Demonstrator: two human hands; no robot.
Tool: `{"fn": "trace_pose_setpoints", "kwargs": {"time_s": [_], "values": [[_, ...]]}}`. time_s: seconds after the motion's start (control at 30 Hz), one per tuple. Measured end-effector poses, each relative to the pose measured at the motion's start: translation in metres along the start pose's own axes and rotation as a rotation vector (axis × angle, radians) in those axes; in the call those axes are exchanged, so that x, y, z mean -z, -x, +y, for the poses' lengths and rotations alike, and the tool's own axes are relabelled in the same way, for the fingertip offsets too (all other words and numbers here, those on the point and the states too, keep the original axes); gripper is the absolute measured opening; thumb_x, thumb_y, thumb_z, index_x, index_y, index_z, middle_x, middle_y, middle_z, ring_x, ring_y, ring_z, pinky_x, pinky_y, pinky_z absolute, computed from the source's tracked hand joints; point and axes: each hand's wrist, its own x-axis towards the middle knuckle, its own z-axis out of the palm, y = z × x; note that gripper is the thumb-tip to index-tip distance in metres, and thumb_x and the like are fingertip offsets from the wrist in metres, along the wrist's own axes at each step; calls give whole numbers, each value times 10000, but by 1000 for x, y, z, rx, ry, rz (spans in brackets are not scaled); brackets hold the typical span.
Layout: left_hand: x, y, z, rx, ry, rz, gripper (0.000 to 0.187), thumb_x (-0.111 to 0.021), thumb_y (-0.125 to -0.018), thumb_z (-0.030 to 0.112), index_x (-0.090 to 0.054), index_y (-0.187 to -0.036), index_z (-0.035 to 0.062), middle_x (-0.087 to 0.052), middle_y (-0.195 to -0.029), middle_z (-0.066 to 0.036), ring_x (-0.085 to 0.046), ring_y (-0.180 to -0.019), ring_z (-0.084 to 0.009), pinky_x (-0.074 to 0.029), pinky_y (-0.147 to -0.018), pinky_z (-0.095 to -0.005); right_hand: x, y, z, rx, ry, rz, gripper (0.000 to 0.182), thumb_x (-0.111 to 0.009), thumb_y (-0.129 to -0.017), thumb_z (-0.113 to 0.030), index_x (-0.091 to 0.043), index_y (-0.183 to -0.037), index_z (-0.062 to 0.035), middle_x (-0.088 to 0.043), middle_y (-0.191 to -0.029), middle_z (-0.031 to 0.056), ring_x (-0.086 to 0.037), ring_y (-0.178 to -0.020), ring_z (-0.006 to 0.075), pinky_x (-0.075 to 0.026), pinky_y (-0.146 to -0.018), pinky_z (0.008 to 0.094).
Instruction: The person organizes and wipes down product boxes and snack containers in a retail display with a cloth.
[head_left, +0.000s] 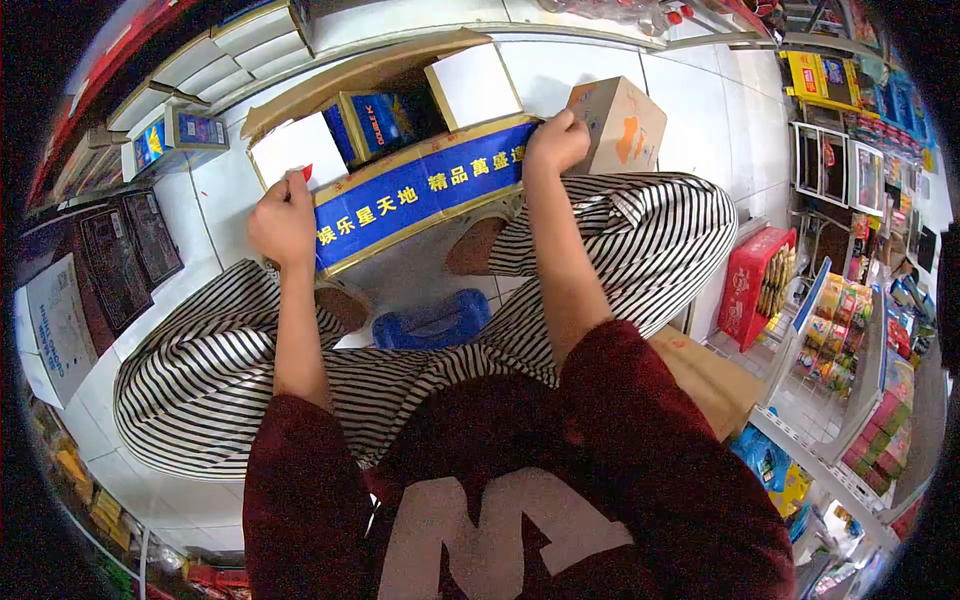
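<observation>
An open cardboard carton [420,200], its blue front panel printed with yellow Chinese characters, stands on the floor between my knees. My left hand [282,220] is closed at the carton's left front corner. A small red piece [306,172] shows by its fingertips; what it is, I cannot make out. At the right end of the panel, my right hand [557,147] is closed on the top edge, fingers partly hidden. Inside the carton are a dark blue box [380,122] with orange lettering and white-topped boxes [475,85] at either side.
A brown cardboard box [620,125] with an orange print sits right of the carton. Below my lap is a blue plastic stool [435,318]. Stacked boxes [190,130] and dark cartons [115,255] line the left; a red basket [755,285] and stocked shelves [840,340] stand right.
</observation>
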Motion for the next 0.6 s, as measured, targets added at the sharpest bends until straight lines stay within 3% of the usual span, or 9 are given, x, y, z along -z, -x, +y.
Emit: {"fn": "trace_pose_setpoints", "kwargs": {"time_s": [0.13, 0.2, 0.27, 0.37, 0.4, 0.43, 0.47, 0.53, 0.6], "values": [[-1, 1, 1, 15, 22, 0, 298, -530, -741, 357, -676, -689, 102, -570, -564, -155, -559, -510, -332, -444, -508, -401, 10, 5, 13, -57, -290, -73, 280, -495, -770, -167, -485, -599, 54, -511, -544, 147, -458, -486, 235, -382, -533, 381], [4, 0, 1, 8, 33, -51, 301, -531, -738, 356, -675, -710, 92, -577, -590, -163, -565, -530, -336, -449, -521, -395, 21, 3, 11, -148, -410, -255, 268, -499, -796, -176, -520, -634, 36, -520, -584, 98, -470, -567, 173, -395, -574, 335], [10, -3, -1, -14, 45, -130, 307, -532, -737, 354, -672, -733, 81, -583, -616, -173, -571, -555, -340, -453, -537, -390, 17, 5, 26, 58, -411, -188, 232, -469, -836, -164, -528, -704, 17, -512, -679, 15, -425, -627, 94, -354, -571, 247], [48, -12, -1, -156, 17, -559, 343, -541, -739, 367, -642, -689, 44, -584, -624, -172, -571, -586, -339, -453, -571, -375, 71, 4, -6, -232, -670, -445, 194, -464, -840, -149, -559, -832, 20, -586, -848, 89, -532, -805, 150, -415, -751, 253], [59, -9, -2, -227, 23, -692, 357, -543, -740, 376, -636, -675, 38, -584, -619, -169, -571, -589, -337, -452, -575, -373, 81, -5, 10, -151, -532, -467, 201, -456, -844, -150, -546, -868, 28, -589, -841, 100, -552, -793, 182, -428, -756, 279], [68, -5, 1, -226, 53, -854, 383, -552, -737, 399, -627, -660, 32, -587, -624, -160, -569, -597, -333, -449, -579, -372, 95, -7, 5, -233, -677, -532, 222, -454, -850, -161, -514, -901, 46, -583, -778, 115, -562, -745, 207, -448, -717, 293], [75, 2, 6, -221, 83, -1020, 411, -560, -735, 422, -618, -645, 26, -590, -630, -152, -568, -605, -329, -446, -583, -371, 113, -12, 0, -162, -506, -581, 257, -470, -847, -184, -488, -897, 67, -572, -701, 125, -562, -695, 208, -455, -674, 290], [65, 27, 9, -317, -30, -1193, 481, -571, -724, 482, -618, -656, 8, -599, -652, -148, -585, -635, -307, -446, -600, -383, 130, -23, 21, -221, -481, -784, 282, -498, -842, -195, -479, -974, 53, -582, -682, 106, -560, -637, 201, -457, -620, 278], [59, 50, 19, -522, 4, -1247, 464, -626, -676, 466, -615, -664, 3, -595, -649, -150, -602, -673, -289, -453, -618, -385, 144, -12, 14, -141, -185, -898, 301, -535, -821, -195, -483, -1011, 33, -586, -680, 107, -559, -608, 214, -456, -585, 295]]}}
